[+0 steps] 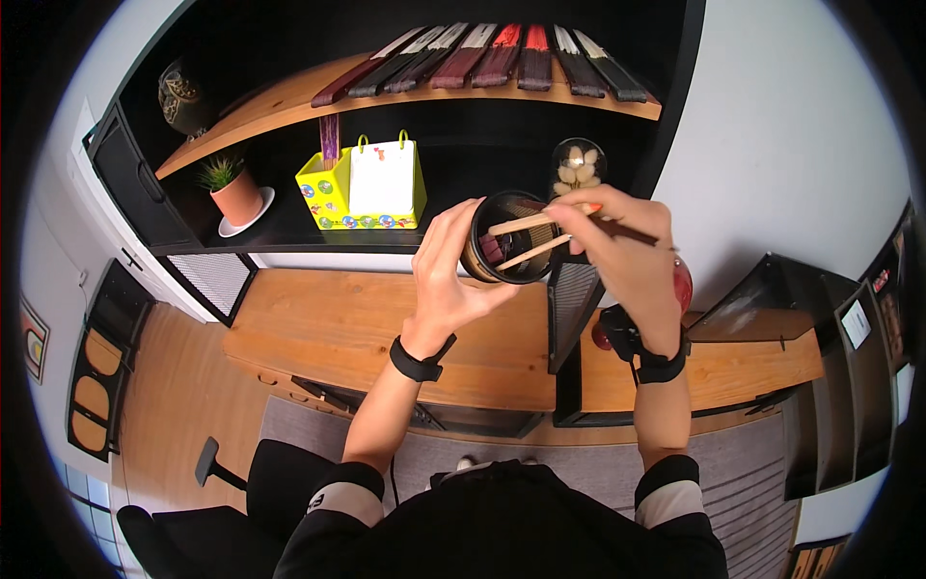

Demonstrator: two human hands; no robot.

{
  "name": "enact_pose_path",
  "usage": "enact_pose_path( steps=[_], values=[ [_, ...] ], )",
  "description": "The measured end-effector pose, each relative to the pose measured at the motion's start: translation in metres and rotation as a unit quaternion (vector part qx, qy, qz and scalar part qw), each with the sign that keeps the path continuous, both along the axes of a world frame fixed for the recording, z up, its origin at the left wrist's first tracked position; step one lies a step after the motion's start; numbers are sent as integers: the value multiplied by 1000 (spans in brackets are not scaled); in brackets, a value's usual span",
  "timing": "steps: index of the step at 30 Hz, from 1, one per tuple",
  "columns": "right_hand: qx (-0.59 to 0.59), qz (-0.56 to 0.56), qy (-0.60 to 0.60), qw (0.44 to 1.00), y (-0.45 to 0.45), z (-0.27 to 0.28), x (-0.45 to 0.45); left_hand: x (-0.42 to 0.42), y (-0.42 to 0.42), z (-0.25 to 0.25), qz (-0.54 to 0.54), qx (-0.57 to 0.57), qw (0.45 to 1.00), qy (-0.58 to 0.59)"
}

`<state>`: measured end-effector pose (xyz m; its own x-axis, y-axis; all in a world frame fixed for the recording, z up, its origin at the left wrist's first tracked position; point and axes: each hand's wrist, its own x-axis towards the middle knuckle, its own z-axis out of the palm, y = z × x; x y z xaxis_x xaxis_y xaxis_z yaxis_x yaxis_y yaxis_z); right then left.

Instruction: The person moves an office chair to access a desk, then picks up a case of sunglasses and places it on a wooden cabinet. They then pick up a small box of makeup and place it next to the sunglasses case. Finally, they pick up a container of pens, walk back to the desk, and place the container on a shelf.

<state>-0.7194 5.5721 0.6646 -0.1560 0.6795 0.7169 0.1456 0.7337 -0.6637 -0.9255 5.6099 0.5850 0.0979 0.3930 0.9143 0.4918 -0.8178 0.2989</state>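
Observation:
My left hand (443, 264) is wrapped around a dark cylindrical cup (476, 262), whose open mouth faces up towards me. Between the fingers of my right hand (626, 250) is a pair of wooden chopsticks (533, 253), pale at the tips and dark brown at the far end. Their pale tips reach spread apart into the cup. A pinkish-maroon piece (493, 248) and something black lie inside; what they are cannot be made out. Both hands are raised in front of the shelf unit, above the wooden cabinet top (325, 311).
Several folding fans (495, 61) lie on the upper wooden shelf (282, 98). Below stand a potted plant (236, 197), a lime-green desk calendar holder (325, 195) and a glass dome with dried flowers (577, 166). A black mesh door (575, 307) juts out beneath my right hand. A black chair (289, 470) stands at lower left.

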Motion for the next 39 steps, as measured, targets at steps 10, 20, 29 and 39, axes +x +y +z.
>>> enact_pose_path(
  steps=[10, 20, 29, 39],
  values=[
    [62, 14, -64, 996, -1, -5, -2, 2, -6, 1, 3, 13, 1000, 14],
    [-36, 14, -35, 999, 7, -6, 2, 3, -11, 1, -2, 27, 999, 32],
    [3, 95, -121, 988, 4, -9, -8, 11, -17, 5, -24, 16, 999, 35],
    [-138, 46, -62, 987, 10, -9, -6, 10, -21, 2, -15, 12, 999, 42]
  ],
)
